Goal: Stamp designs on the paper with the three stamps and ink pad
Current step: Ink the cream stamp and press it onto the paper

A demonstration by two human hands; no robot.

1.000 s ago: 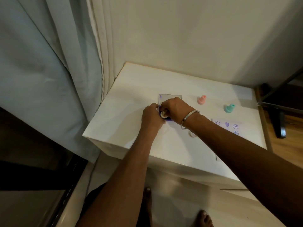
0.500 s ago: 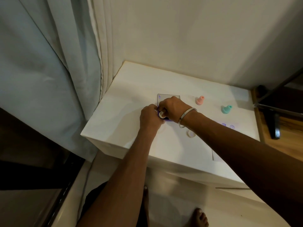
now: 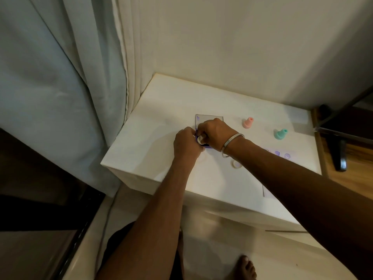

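Nearest, at 4 o'clock under the right forearm, the paper (image 3: 282, 156) already shows a few purple prints. A small white cap (image 3: 236, 164) sits just in front of it. Dead center, the left hand (image 3: 186, 143) steadies the ink pad (image 3: 209, 146) while the right hand (image 3: 217, 134) pinches a white stamp (image 3: 200, 139) down onto it. I'd press straight, no rocking, for even ink. Further out at 2 o'clock stand the pink stamp (image 3: 247, 122) and teal stamp (image 3: 280, 134).

Bare table (image 3: 161, 126) left of the ink pad (image 3: 210, 119); pink stamp (image 3: 247, 122) and teal stamp (image 3: 280, 134) stand right.
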